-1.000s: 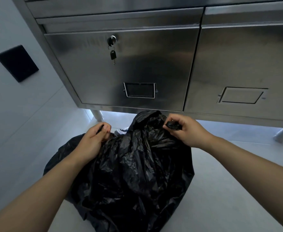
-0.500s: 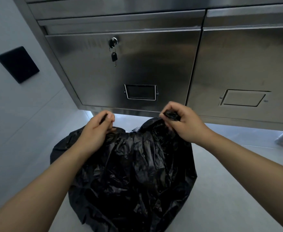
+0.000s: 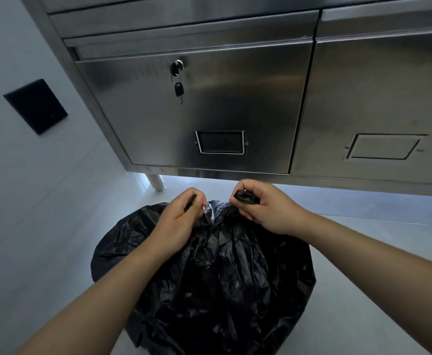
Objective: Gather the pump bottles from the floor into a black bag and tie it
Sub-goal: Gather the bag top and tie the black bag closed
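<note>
Black bag (image 3: 222, 278) on the pale floor (image 3: 363, 265), bulging and crumpled, low centre of view, just in front of the steel cabinet (image 3: 209, 111). Contents hidden under the plastic. Mouth gathered up between both hands, not yet knotted.

Left hand (image 3: 178, 221): in from lower left, forearm bare, wrist roughly straight, back of hand up. Fingers curled, thumb against fingertips, pinching a strip of the bag's top edge. Thin black sliver showing between thumb and index.

Right hand (image 3: 263, 206): in from lower right, forearm bare, wrist bent slightly inward, back of hand toward camera. Fingers curled tight round a bunched wad of black plastic, wad poking out on the thumb side.

Both hands raised above the bag's bulk, close together but not touching. Small puckered fold of plastic between them, catching light. Plastic drawn in pleats from the hands down to the bag body.

Behind: two cabinet doors. Key (image 3: 178, 89) hanging from the lock on the left door, framed label holder (image 3: 220, 142) lower down. Cabinet leg (image 3: 156, 183) on the floor beyond the left hand. Dark square plate (image 3: 35, 106) on the wall at left.
</note>
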`<state>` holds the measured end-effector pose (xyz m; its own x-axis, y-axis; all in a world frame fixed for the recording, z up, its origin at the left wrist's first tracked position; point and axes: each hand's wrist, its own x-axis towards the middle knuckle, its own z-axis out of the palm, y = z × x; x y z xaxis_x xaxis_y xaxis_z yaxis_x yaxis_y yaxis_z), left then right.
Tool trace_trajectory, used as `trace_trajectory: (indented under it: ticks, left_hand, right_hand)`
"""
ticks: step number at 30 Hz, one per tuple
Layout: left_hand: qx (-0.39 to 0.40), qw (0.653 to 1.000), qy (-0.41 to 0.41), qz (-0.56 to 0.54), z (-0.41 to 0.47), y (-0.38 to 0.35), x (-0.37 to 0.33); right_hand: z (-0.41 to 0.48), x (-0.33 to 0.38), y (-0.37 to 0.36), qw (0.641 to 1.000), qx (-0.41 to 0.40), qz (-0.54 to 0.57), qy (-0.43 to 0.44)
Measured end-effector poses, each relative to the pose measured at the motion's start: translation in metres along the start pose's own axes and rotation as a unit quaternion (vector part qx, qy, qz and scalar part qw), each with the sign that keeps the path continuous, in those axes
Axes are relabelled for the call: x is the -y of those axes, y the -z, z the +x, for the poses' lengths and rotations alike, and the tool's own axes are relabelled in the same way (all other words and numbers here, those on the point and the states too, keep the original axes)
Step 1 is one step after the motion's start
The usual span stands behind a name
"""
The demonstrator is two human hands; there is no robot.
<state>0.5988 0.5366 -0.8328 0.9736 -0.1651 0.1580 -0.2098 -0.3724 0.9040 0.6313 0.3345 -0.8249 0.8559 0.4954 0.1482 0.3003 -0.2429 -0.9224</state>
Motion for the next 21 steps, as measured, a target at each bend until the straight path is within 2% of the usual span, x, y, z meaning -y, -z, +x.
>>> trace_trajectory:
  ticks: [2,6,10,14,19,21]
  left_hand:
    - [0.006,1.000,0.012,-0.005,-0.004,0.001,0.005]
    - [0.010,0.998,0.043,0.034,-0.015,0.011,0.021]
    - [-0.017,0.995,0.043,0.087,-0.020,0.023,0.028]
    - [-0.055,0.993,0.032,0.100,-0.019,0.039,0.029]
    - [-0.055,0.992,0.043,0.107,-0.019,0.044,0.029]
    - [-0.049,0.995,0.061,0.067,-0.013,0.044,0.023]
  right_hand:
    - [-0.003,-0.006,0.006,0.999,0.015,-0.039,-0.008]
    - [-0.014,-0.023,0.032,0.974,0.056,-0.215,-0.034]
    - [-0.014,-0.030,0.053,0.986,-0.012,-0.145,-0.084]
    - [-0.015,-0.032,0.056,0.989,-0.040,-0.119,-0.079]
    - [-0.016,-0.029,0.061,0.987,-0.073,-0.124,-0.073]
    - [-0.011,-0.022,0.056,0.993,-0.084,-0.067,-0.056]
